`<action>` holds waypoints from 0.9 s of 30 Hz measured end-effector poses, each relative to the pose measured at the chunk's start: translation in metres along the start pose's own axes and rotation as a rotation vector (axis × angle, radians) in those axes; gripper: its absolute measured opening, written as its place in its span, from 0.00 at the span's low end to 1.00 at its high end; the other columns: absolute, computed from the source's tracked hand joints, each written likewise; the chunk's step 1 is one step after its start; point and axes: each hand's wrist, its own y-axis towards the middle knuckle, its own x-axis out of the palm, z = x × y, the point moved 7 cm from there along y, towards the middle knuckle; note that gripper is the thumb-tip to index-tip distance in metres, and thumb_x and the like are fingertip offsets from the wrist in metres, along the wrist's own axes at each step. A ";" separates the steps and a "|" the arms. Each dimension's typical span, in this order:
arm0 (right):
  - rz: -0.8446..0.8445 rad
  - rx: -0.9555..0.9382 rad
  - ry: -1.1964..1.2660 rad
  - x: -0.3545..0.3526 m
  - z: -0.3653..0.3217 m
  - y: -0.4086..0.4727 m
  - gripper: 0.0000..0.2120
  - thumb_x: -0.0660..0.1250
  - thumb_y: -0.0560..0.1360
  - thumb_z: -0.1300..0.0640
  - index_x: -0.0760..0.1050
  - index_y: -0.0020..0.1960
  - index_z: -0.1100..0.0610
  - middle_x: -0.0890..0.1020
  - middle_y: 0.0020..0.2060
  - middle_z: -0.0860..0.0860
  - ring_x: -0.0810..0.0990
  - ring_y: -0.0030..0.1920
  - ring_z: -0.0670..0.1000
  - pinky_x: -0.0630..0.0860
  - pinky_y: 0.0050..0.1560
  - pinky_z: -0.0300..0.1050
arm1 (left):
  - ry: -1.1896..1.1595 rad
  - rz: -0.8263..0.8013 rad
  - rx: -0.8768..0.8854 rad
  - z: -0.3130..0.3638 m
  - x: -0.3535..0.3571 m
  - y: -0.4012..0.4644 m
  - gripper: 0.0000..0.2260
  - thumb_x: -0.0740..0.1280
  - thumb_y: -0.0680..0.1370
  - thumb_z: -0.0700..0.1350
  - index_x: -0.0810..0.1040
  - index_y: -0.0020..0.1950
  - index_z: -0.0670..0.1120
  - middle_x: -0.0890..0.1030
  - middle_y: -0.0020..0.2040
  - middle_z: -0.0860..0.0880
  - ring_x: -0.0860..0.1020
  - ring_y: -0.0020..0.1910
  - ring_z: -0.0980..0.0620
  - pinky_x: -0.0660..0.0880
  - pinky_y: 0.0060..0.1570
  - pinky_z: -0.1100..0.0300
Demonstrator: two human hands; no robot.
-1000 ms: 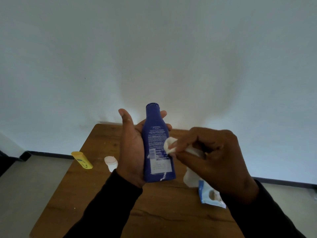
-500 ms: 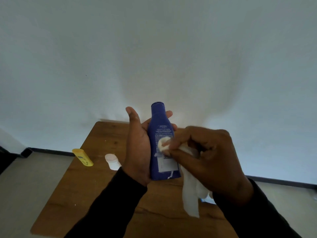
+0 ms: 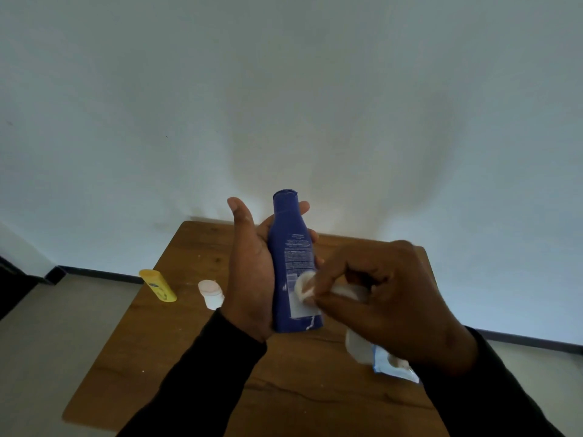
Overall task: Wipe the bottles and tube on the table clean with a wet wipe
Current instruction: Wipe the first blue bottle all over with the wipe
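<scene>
A dark blue lotion bottle (image 3: 291, 247) stands upright in the air above the table, cap at the top, printed back label toward me. My left hand (image 3: 252, 279) holds it from the left, fingers curled behind it and thumb raised. My right hand (image 3: 385, 298) pinches a white wet wipe (image 3: 305, 288) and presses its bunched end on the lower part of the label; the wipe's tail hangs below the hand. On the table's left edge lies a yellow bottle (image 3: 158, 286), and a small white tube with a pink cap (image 3: 211, 293) lies beside it.
The brown wooden table (image 3: 284, 389) stands against a plain white wall. A blue-and-white wet-wipe pack (image 3: 394, 365) lies on the table under my right wrist. Grey floor shows on both sides of the table.
My right hand has slid the wipe down the bottle's label, from the middle to the lower part. The left hand has kept the bottle upright, a little higher in view.
</scene>
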 end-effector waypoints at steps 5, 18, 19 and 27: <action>0.089 -0.007 -0.018 0.005 -0.003 0.010 0.05 0.72 0.73 0.50 0.80 0.48 0.49 0.82 0.44 0.37 0.82 0.45 0.34 0.80 0.44 0.31 | 0.001 -0.015 -0.075 -0.013 0.010 -0.008 0.42 0.49 0.69 0.75 0.78 0.66 0.47 0.73 0.57 0.37 0.71 0.55 0.36 0.70 0.61 0.41; 0.126 0.070 0.010 -0.001 0.008 0.008 0.06 0.70 0.74 0.46 0.79 0.49 0.46 0.81 0.44 0.34 0.83 0.48 0.36 0.78 0.43 0.27 | 0.005 0.011 -0.068 -0.010 0.004 -0.004 0.39 0.50 0.72 0.74 0.78 0.67 0.47 0.73 0.56 0.37 0.71 0.53 0.36 0.69 0.62 0.38; 0.050 0.051 0.029 0.004 0.004 0.006 0.06 0.70 0.74 0.47 0.78 0.50 0.46 0.81 0.44 0.35 0.82 0.49 0.36 0.78 0.43 0.27 | 0.001 0.028 -0.058 -0.008 0.002 -0.003 0.39 0.51 0.72 0.73 0.78 0.66 0.47 0.75 0.51 0.36 0.73 0.48 0.38 0.72 0.57 0.41; 0.191 0.100 -0.002 -0.002 0.012 0.009 0.08 0.70 0.73 0.45 0.80 0.48 0.47 0.83 0.42 0.38 0.84 0.43 0.42 0.80 0.39 0.33 | 0.007 -0.015 -0.070 -0.007 0.008 -0.004 0.40 0.50 0.72 0.74 0.77 0.67 0.46 0.75 0.54 0.36 0.73 0.51 0.37 0.72 0.59 0.40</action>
